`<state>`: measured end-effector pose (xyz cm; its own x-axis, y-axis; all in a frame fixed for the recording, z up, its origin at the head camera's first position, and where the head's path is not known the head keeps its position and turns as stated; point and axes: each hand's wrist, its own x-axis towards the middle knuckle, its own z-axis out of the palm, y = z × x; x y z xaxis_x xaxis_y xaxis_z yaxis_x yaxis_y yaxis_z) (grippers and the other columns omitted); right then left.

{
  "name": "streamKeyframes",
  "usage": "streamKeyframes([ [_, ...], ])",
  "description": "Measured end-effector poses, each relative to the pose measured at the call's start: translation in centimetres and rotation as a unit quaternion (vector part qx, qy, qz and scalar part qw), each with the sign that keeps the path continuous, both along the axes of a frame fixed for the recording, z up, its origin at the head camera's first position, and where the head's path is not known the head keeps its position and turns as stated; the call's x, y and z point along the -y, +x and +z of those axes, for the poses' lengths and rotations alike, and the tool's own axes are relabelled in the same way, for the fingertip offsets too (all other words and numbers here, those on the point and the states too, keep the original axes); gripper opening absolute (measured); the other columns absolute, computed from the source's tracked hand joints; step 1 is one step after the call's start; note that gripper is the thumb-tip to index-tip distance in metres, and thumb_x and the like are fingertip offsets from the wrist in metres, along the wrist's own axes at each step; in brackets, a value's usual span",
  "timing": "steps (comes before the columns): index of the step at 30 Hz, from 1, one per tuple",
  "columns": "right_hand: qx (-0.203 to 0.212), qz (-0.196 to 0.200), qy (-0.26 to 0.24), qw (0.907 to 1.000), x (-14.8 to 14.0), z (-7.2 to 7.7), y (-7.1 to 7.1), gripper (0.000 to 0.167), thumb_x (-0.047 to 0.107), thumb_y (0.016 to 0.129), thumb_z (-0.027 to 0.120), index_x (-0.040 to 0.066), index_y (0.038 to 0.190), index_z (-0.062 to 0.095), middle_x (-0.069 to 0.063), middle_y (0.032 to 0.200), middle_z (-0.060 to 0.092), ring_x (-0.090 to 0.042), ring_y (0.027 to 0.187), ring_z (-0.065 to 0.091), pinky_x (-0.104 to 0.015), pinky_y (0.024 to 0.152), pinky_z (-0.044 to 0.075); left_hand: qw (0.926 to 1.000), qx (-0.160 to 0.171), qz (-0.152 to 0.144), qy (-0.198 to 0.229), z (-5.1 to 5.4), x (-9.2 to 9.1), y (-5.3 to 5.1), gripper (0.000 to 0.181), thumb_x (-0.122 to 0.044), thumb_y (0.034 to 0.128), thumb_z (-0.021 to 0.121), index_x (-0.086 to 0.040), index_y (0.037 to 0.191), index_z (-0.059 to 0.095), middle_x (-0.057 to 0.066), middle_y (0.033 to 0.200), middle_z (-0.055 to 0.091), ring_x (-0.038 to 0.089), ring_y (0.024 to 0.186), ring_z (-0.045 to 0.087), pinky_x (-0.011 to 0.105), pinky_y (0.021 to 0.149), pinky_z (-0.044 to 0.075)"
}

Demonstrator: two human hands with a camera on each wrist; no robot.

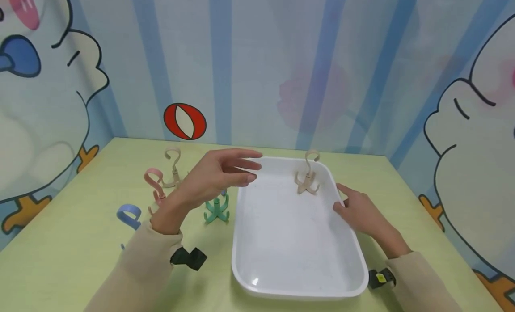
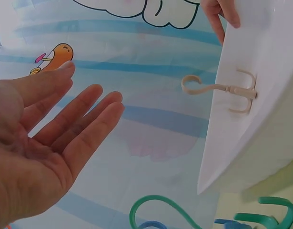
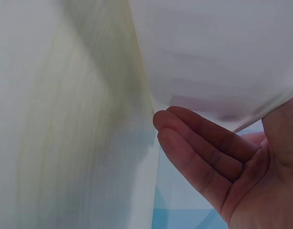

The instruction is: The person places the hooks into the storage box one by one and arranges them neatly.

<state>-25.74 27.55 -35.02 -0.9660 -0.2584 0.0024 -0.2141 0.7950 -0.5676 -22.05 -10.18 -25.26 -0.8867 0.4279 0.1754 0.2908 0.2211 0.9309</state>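
Note:
A white tray [image 1: 295, 231] stands on the table. My right hand [image 1: 362, 211] holds its right rim, thumb over the inside and fingers outside along the wall, as the right wrist view also shows. In the tray's far right part sits a beige multi-prong hook [image 1: 307, 182], its curved top rising above the rim. My left hand [image 1: 223, 171] hovers over the tray's far left edge, fingers extended and nothing in it. Close below that hand is a green multi-prong hook [image 1: 216, 210], with a bit of a blue one behind it.
Left of the tray, partly behind my left arm, stand another beige hook [image 1: 174, 169], a pink hook [image 1: 154, 182] and a blue hook [image 1: 129, 216]. The yellow-green table [image 1: 60, 263] ends at a blue striped, cartoon-printed backdrop [image 1: 257, 70].

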Motion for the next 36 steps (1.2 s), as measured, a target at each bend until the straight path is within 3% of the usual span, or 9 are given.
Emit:
streamKeyframes([
  [15, 0.000, 0.000, 0.006, 1.0000, 0.0, -0.2, 0.2, 0.067, 0.017, 0.104, 0.054, -0.006, 0.162, 0.030, -0.008, 0.078, 0.072, -0.018, 0.073, 0.073, -0.032, 0.059, 0.060, 0.9991, -0.004, 0.034, -0.023, -1.3, 4.4, 1.3, 0.052, -0.010, 0.0970, 0.076, -0.015, 0.147, 0.063, 0.013, 0.137, 0.072, 0.023, 0.110, 0.078, 0.034, 0.094, 0.063],
  [20, 0.000, 0.003, -0.001, 1.0000, -0.2, -0.1, 0.2, 0.067, 0.017, 0.105, 0.052, -0.005, 0.163, 0.028, -0.008, 0.074, 0.069, -0.017, 0.069, 0.069, -0.032, 0.057, 0.054, 0.9982, -0.012, 0.048, -0.033, -0.8, 5.5, 1.7, 0.052, -0.012, 0.0978, 0.076, -0.017, 0.148, 0.063, 0.011, 0.136, 0.073, 0.018, 0.112, 0.077, 0.036, 0.099, 0.061],
  [21, -0.001, 0.005, -0.002, 1.0000, -0.3, 0.0, 0.2, 0.067, 0.017, 0.105, 0.052, -0.005, 0.163, 0.028, -0.008, 0.074, 0.069, -0.017, 0.068, 0.068, -0.033, 0.057, 0.053, 0.9975, -0.018, 0.056, -0.040, -0.6, 5.8, 1.9, 0.052, -0.014, 0.0979, 0.076, -0.018, 0.148, 0.063, 0.010, 0.135, 0.073, 0.017, 0.111, 0.077, 0.035, 0.108, 0.055],
  [24, -0.004, 0.009, -0.002, 1.0000, -0.2, 0.1, 0.2, 0.067, 0.017, 0.106, 0.052, -0.006, 0.163, 0.028, -0.007, 0.074, 0.070, -0.016, 0.067, 0.067, -0.033, 0.057, 0.051, 0.9957, -0.020, 0.073, -0.053, -0.1, 6.4, 2.2, 0.051, -0.017, 0.0989, 0.076, -0.020, 0.148, 0.062, 0.007, 0.136, 0.073, 0.018, 0.111, 0.077, 0.044, 0.111, 0.053],
  [26, -0.003, 0.009, -0.002, 0.9999, -0.2, 0.2, 0.2, 0.067, 0.017, 0.105, 0.053, -0.005, 0.164, 0.028, -0.007, 0.072, 0.068, -0.016, 0.066, 0.066, -0.033, 0.057, 0.051, 0.9946, -0.021, 0.082, -0.060, 0.1, 6.8, 2.4, 0.051, -0.019, 0.0998, 0.075, -0.021, 0.149, 0.062, 0.009, 0.138, 0.072, 0.020, 0.113, 0.077, 0.041, 0.110, 0.054],
  [30, -0.006, 0.010, -0.001, 0.9999, 0.0, 0.2, 0.2, 0.066, 0.016, 0.105, 0.053, -0.005, 0.163, 0.029, -0.006, 0.070, 0.067, -0.016, 0.065, 0.065, -0.033, 0.056, 0.051, 0.9930, -0.020, 0.093, -0.069, 0.4, 7.7, 2.6, 0.051, -0.019, 0.1009, 0.073, -0.021, 0.151, 0.060, 0.010, 0.141, 0.070, 0.025, 0.119, 0.074, 0.031, 0.083, 0.063],
  [34, -0.007, 0.010, 0.000, 0.9999, 0.0, 0.3, 0.2, 0.066, 0.015, 0.105, 0.053, -0.006, 0.163, 0.030, -0.006, 0.068, 0.066, -0.016, 0.064, 0.065, -0.033, 0.055, 0.050, 0.9911, -0.025, 0.105, -0.078, 0.4, 8.6, 2.8, 0.052, -0.020, 0.1006, 0.074, -0.022, 0.151, 0.060, 0.009, 0.143, 0.069, 0.027, 0.123, 0.072, 0.027, 0.068, 0.062],
  [36, -0.007, 0.010, 0.002, 0.9999, 0.0, 0.3, 0.2, 0.066, 0.015, 0.104, 0.052, -0.006, 0.163, 0.029, -0.006, 0.066, 0.065, -0.016, 0.064, 0.066, -0.033, 0.055, 0.050, 0.9901, -0.029, 0.109, -0.083, 0.4, 9.1, 2.9, 0.053, -0.020, 0.1009, 0.074, -0.022, 0.152, 0.059, 0.009, 0.143, 0.069, 0.027, 0.124, 0.072, 0.028, 0.070, 0.063],
])
